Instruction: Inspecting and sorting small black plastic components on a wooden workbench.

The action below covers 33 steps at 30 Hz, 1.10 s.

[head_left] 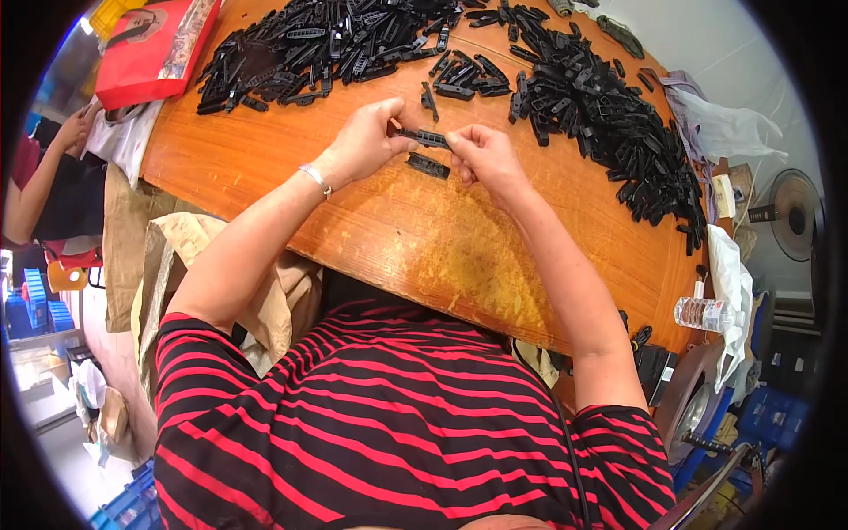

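Between my two hands, over the wooden table, is a narrow black plastic part with ribs along its length. My left hand pinches its left end, and my right hand grips the right end. Just below it on the tabletop lies a second black plastic piece of similar length, close to my right fingertips. Beyond my hands is a small loose group of black parts. What exactly these parts are, I cannot make out.
Large heaps of black parts cover the far left and right of the table. A red box stands at the left edge. A plastic bottle lies at the right edge, near a fan. Another person's arm shows far left.
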Available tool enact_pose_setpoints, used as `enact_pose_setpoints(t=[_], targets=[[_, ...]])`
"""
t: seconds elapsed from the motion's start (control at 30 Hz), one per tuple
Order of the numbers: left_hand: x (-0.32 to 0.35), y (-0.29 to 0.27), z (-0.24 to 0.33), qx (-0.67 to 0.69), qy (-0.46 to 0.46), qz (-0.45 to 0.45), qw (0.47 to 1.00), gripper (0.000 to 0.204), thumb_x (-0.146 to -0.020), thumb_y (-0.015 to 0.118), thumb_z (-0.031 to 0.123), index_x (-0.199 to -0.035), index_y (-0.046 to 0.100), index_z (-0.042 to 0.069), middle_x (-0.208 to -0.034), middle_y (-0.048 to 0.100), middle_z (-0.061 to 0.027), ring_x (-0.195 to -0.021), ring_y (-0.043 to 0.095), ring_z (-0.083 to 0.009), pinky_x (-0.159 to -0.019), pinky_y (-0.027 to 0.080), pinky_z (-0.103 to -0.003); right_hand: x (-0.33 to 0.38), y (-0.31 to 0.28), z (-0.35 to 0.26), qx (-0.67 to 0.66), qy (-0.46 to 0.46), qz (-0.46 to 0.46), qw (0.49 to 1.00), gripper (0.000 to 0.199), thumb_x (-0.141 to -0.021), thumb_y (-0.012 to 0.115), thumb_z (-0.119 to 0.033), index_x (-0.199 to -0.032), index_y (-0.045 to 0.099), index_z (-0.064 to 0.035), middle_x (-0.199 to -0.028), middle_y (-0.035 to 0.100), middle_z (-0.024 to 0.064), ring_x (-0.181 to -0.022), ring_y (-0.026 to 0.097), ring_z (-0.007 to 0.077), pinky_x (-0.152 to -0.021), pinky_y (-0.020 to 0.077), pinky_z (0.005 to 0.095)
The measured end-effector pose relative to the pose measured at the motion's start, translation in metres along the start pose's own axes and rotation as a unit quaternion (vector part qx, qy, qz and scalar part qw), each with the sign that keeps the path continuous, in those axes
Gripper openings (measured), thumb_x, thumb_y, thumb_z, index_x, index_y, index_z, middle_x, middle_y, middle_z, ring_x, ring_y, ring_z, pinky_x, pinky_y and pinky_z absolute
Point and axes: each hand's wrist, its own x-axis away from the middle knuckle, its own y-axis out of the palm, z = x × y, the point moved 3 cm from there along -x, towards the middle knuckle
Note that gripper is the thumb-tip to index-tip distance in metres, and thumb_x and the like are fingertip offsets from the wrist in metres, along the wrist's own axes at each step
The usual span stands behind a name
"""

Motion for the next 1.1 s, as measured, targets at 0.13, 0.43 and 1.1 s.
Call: enact_pose_setpoints(t=[0.13,0.43,1.1], targets=[[0.003,0.010,-0.019,0.210,-0.134,-0.051,0.967,0.015,-0.083,0.071,0.008,-0.087,0.061,-0.001,-0.076,0.062,-0.0016,-0.068,0.059,-0.0084,-0.059,0.049,-0.023,0.015,0.008,0.011,-0.005,0.040,-0.008,0.999,0.020,-0.093,0.062,-0.021,-0.092,0.057,-0.0016,-0.065,0.058,0.0009,-0.046,0.050,0.0064,-0.041,0.0438,0.0228],[0.002,0.036,-0.039,0.194,-0.181,-0.011,0.964,0.016,-0.084,0.072,0.012,-0.083,0.060,0.000,-0.070,0.062,-0.0040,-0.056,0.056,-0.0083,-0.051,0.045,-0.022,0.016,0.009,0.027,-0.031,0.056,0.028,0.998,0.016,-0.093,0.062,-0.015,-0.093,0.054,-0.0004,-0.065,0.057,0.0034,-0.045,0.050,0.0086,-0.040,0.0431,0.0245],[-0.003,0.037,-0.039,-0.033,-0.122,0.004,0.992,0.022,-0.085,0.070,0.016,-0.084,0.051,0.004,-0.066,0.058,-0.0046,-0.059,0.054,-0.0115,-0.054,0.044,-0.029,0.007,0.007,0.012,0.131,0.098,-0.005,0.986,0.019,-0.092,0.062,-0.013,-0.091,0.048,-0.0001,-0.065,0.058,0.0077,-0.047,0.054,0.0136,-0.039,0.0438,0.0280]])
